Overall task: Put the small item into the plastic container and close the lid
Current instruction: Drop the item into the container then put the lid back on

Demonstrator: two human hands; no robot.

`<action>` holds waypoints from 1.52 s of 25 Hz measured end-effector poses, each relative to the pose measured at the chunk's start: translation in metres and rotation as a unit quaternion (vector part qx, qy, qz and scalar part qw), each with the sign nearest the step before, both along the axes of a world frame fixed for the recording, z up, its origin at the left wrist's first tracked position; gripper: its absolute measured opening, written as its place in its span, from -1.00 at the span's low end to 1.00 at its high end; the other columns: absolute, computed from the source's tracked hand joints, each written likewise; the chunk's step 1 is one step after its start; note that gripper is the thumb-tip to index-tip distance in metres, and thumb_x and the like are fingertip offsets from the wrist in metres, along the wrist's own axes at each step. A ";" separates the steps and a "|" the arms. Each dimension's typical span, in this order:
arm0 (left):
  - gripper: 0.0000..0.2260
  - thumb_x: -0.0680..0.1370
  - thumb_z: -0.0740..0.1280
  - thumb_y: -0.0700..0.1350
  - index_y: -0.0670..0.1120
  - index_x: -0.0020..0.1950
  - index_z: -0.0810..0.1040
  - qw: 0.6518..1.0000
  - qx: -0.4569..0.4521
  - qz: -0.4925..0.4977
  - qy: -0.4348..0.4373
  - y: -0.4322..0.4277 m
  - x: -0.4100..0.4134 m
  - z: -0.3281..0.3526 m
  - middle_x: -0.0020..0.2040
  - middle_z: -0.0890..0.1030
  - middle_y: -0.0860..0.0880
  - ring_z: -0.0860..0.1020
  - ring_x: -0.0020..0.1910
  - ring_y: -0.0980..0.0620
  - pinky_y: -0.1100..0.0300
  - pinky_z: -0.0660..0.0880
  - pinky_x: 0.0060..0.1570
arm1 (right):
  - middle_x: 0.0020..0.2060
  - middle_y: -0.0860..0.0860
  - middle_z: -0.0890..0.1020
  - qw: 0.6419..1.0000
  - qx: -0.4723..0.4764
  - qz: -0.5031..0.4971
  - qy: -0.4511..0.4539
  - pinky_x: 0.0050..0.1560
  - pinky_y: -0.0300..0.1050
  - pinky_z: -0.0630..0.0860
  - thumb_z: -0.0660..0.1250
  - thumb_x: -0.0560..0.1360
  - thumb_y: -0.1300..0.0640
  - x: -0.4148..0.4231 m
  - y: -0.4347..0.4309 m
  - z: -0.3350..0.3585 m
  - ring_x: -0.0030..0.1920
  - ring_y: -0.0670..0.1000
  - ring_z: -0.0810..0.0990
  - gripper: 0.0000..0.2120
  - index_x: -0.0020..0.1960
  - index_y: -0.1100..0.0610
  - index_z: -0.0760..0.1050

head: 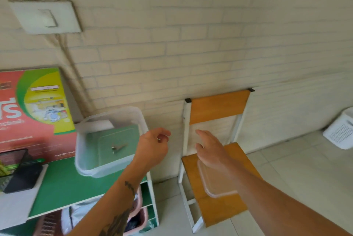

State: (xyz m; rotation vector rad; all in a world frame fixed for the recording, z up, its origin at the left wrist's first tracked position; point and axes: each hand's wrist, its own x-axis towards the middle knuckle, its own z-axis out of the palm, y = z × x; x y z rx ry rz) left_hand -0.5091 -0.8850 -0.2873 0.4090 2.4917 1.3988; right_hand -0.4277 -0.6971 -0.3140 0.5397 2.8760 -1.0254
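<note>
- The plastic container is sitting open on the green table, at about 9 o'clock from the left hand.
- The small item, a greyish metallic piece, is lying on the container floor near its centre; its exact form is too blurred to tell.
- The lid, clear plastic with a pinkish rim, is resting flat on the seat of the wooden chair, at roughly 3 o'clock from the container.
- The left-hand grip is loosely curled and carrying nothing, hovering just beside the container's right wall.
- The right hand is reaching over the lid with fingers spread and nothing in them; contact with the lid cannot be confirmed.
- Handling judgement: the lid is looking light, thin and slightly flexible, with a smooth surface likely to slip. Taking it by a long edge, thumb above and fingers beneath the rim, appears suitable.
- The container is looking light as well; steadying its wall while pressing the lid corners down appears advisable.
</note>
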 end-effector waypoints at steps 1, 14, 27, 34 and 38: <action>-0.66 0.48 0.20 -0.28 0.14 -0.12 0.62 1.000 -0.010 -0.002 -0.007 0.017 0.005 -0.007 -0.11 0.69 -0.03 0.66 -0.21 -0.06 0.26 0.51 -0.30 | 0.56 0.00 0.13 1.000 -0.005 -0.005 -0.015 0.48 0.02 0.18 0.06 0.64 0.11 0.007 0.019 -0.008 0.54 0.04 0.14 -0.48 0.58 0.08 0.06; -0.65 0.55 0.21 -0.22 0.04 0.29 0.52 0.978 -0.094 0.043 -0.181 0.199 0.066 -0.172 0.20 0.56 0.02 0.58 -0.04 0.06 0.37 0.42 -0.34 | 0.46 0.01 0.29 0.985 -0.030 -0.026 -0.168 0.21 0.08 0.49 0.13 0.57 0.11 0.054 0.198 -0.166 0.33 0.11 0.41 -0.47 0.53 0.02 0.14; -0.44 0.54 0.19 -0.06 0.01 0.52 0.10 0.944 -0.316 -0.026 -0.092 0.263 0.063 -0.377 0.53 0.11 -0.11 0.27 0.38 -0.19 -0.11 0.48 0.22 | 0.41 0.04 0.22 0.982 0.023 -0.093 -0.160 0.22 0.19 0.46 0.21 0.54 0.14 0.040 0.243 -0.346 0.35 0.21 0.30 -0.42 0.48 -0.10 0.05; -0.49 0.48 0.21 -0.13 0.04 0.43 0.25 0.955 -0.288 0.006 -0.074 0.269 0.069 -0.397 0.50 0.15 -0.10 0.25 0.34 -0.17 -0.08 0.50 0.18 | 0.45 0.12 0.17 0.980 0.071 -0.094 -0.158 0.27 0.26 0.43 0.27 0.48 0.01 0.041 0.231 -0.368 0.36 0.25 0.30 -0.37 0.46 -0.05 0.06; -0.49 0.48 0.24 -0.14 0.02 0.45 0.31 0.962 -0.268 0.006 -0.051 0.263 0.070 -0.386 0.50 0.24 -0.11 0.25 0.38 -0.17 -0.08 0.47 0.25 | 0.42 0.07 0.24 0.978 0.031 -0.145 -0.147 0.23 0.29 0.43 0.27 0.47 -0.04 0.046 0.231 -0.358 0.32 0.24 0.34 -0.53 0.33 -0.04 0.24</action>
